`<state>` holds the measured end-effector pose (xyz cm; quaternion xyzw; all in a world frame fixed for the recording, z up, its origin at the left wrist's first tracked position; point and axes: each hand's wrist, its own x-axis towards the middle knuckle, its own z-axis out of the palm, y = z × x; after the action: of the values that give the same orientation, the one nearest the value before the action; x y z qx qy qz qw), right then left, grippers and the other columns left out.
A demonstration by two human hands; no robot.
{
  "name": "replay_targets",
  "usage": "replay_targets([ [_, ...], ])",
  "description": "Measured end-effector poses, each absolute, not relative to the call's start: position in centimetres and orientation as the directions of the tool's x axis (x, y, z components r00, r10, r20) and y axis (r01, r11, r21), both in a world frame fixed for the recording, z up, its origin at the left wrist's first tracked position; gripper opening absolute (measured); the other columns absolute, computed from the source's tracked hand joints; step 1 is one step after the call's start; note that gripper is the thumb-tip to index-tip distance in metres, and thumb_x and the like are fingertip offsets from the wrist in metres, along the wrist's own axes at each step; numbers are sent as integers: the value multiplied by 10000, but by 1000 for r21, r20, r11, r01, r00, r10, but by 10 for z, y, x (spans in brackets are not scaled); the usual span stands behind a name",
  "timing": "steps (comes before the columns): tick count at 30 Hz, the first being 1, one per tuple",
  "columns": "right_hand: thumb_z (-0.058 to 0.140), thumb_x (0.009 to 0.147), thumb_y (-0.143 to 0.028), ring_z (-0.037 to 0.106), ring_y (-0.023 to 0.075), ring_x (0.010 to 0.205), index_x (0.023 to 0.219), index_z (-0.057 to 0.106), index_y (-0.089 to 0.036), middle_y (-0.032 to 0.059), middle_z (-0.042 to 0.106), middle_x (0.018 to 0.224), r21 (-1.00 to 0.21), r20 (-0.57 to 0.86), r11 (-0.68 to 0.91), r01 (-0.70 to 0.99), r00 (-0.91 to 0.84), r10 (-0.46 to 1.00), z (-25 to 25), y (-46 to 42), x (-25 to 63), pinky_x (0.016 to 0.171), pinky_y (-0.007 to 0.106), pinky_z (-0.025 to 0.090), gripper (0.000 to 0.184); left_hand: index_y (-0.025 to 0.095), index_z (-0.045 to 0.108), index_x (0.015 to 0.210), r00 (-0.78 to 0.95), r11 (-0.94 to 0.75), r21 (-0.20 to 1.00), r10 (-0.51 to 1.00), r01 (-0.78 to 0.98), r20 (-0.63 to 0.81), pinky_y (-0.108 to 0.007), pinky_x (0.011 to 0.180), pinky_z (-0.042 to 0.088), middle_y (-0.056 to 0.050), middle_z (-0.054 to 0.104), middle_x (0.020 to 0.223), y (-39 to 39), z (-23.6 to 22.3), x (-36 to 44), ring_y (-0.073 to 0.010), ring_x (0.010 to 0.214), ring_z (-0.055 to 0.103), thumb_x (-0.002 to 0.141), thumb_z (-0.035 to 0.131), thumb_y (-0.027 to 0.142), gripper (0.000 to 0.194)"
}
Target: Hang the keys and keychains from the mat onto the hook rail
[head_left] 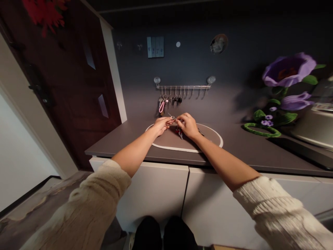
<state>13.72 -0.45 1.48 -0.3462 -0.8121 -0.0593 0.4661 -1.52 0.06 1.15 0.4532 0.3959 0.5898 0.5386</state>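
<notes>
Over an oval mat with a white rim (177,149), my left hand (163,125) and my right hand (187,124) meet at a small metal key ring (173,118). The fingers of both hands are closed on it, and a thin key sticks up to the left. Below the fingers are more keys (180,134) with a red piece among them; whether they hang from the ring or lie on the mat I cannot tell. Beside my right hand a dark slim item (201,132) lies on the mat, partly hidden.
On the wall behind, a hook rail (183,86) carries several keys (170,100) and a pink strap (161,106). Purple artificial flowers (288,73) and a pale lamp-like object (314,125) stand right on the grey counter (239,152). A dark red door (62,69) is at left.
</notes>
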Motion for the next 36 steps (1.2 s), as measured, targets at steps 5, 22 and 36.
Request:
replay_targets([
  [5, 470, 807, -259, 518, 154, 778, 827, 614, -168, 69, 571, 847, -295, 804, 733, 613, -256, 537, 17, -2, 138, 752, 269, 396, 172, 144, 619, 743, -38, -170, 979, 985, -116, 167, -175, 502, 343, -52, 682, 764, -4, 11, -13, -70, 587, 559, 711, 585, 214, 84],
  [22, 467, 782, -267, 558, 127, 703, 805, 614, -159, 39, 638, 759, -498, 717, 669, 552, -172, 676, 19, -8, 137, 697, 244, 418, 183, 158, 621, 788, 196, -654, 436, 665, 618, 720, -226, 716, 390, -28, 621, 800, -16, 15, -8, -122, 749, 518, 798, 485, 268, 175],
  [36, 623, 649, -418, 517, 96, 613, 741, 561, -159, 5, 586, 694, -842, 526, 540, -5, -233, 818, 13, 1, 132, 598, 230, 434, 282, 134, 582, 718, -26, -645, 712, 736, 277, 676, -241, 694, 430, -13, 628, 693, -8, 14, -6, -115, 676, 564, 757, 526, 204, 98],
])
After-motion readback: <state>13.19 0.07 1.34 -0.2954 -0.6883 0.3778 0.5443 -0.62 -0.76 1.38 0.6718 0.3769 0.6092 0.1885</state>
